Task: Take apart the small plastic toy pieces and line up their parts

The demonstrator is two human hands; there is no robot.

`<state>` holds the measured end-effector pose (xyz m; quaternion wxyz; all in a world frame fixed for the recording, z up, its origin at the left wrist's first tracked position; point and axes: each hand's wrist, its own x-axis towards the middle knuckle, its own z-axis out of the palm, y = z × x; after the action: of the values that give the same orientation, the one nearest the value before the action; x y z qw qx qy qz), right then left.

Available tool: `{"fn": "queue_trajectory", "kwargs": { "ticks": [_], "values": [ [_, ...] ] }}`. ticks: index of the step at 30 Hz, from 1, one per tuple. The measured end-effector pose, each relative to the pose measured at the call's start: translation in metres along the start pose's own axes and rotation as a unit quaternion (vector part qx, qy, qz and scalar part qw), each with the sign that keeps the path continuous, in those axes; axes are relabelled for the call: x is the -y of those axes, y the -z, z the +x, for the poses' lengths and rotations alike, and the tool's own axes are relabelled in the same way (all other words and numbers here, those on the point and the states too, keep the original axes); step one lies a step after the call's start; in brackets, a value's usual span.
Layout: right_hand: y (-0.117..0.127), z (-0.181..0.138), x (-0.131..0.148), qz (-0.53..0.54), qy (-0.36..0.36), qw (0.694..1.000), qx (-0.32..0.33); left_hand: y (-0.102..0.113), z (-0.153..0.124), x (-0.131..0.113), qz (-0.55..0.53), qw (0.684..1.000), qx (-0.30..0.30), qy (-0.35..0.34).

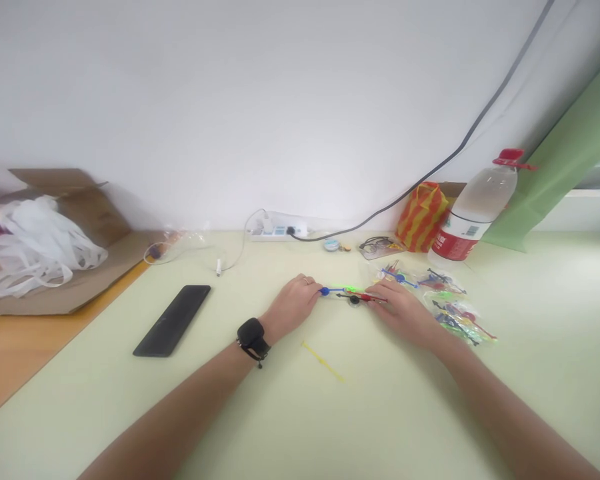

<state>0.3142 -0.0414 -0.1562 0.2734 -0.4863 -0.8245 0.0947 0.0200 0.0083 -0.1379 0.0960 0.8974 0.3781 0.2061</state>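
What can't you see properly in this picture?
All in the head view:
- Left hand: palm hidden beneath its own back.
- Blue arrow: too small to tell if the left hand grips it.
- Bottle label: fine print too small.
- Cardboard: cut off by the left edge.

I see the left hand touching a blue piece, and the right hand a red piece. One yellow piece lies apart.

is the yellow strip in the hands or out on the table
Out: the yellow strip lies on the table, apart from the left hand and right hand.
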Motion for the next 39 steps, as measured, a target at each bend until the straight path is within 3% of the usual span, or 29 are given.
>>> {"fn": "queue_trajectory", "kwargs": {
  "ticks": [8,13,19,26,31,36,39],
  "values": [
    [0.003,-0.002,0.003,-0.038,-0.021,0.999,-0.019,-0.003,-0.002,0.002,-0.009,1.0,0.003,0.026],
    [0.009,-0.004,-0.005,-0.101,-0.144,0.981,-0.084,-0.005,-0.002,0.002,-0.058,0.998,0.008,0.016],
    [0.017,-0.002,-0.02,-0.093,-0.261,0.96,-0.032,-0.005,-0.003,-0.001,-0.077,0.997,0.007,-0.001],
    [0.012,0.0,-0.016,-0.03,-0.214,0.976,-0.024,0.005,-0.003,-0.003,-0.062,0.998,0.0,-0.016],
    [0.011,0.001,-0.014,0.015,-0.175,0.984,-0.036,0.033,-0.001,0.017,-0.064,0.998,-0.009,0.016],
    [0.01,0.0,-0.014,0.043,-0.127,0.99,-0.042,0.058,-0.005,0.047,-0.067,0.99,0.094,0.086],
    [0.011,0.002,-0.009,-0.001,-0.089,0.99,-0.113,0.056,-0.008,0.052,-0.069,0.986,0.124,0.084]
  ]
}}
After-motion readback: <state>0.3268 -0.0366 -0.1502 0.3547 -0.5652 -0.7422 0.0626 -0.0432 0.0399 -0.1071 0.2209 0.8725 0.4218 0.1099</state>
